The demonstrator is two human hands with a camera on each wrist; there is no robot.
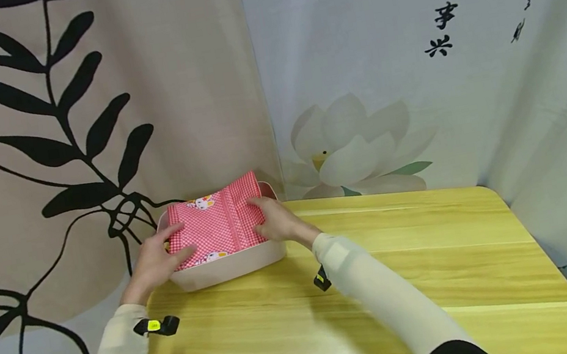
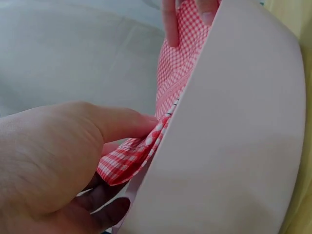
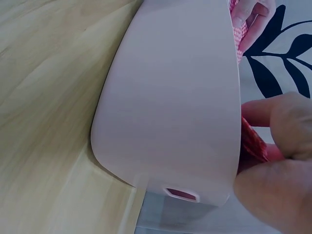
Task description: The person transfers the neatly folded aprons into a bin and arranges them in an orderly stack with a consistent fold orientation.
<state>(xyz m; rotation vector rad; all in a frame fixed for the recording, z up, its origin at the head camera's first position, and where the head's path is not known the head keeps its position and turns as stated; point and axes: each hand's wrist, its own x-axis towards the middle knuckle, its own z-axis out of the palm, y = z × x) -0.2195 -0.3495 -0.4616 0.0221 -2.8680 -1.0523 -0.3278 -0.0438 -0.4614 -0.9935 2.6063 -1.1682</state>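
Observation:
A red-and-white checked cloth (image 1: 215, 225), folded flat and printed with small cartoon figures, lies in the mouth of a pale pink plastic bin (image 1: 233, 266). Its far right corner rises above the rim. At the cloth's left edge, my left hand (image 1: 154, 264) pinches it, thumb on top; the left wrist view shows folded layers of the cloth (image 2: 127, 158) between thumb and fingers. My right hand (image 1: 280, 221) grips the right edge. In the right wrist view, red fabric (image 3: 252, 139) shows between its thumb and fingers. The bin's inside is mostly hidden.
The bin stands on a yellow wood-grain table (image 1: 387, 272), near its back left edge. Behind hangs a curtain (image 1: 192, 92) with black leaf prints, and a pale one (image 1: 350, 36) with a flower and writing. An oval handle hole (image 3: 182, 194) pierces the bin's end.

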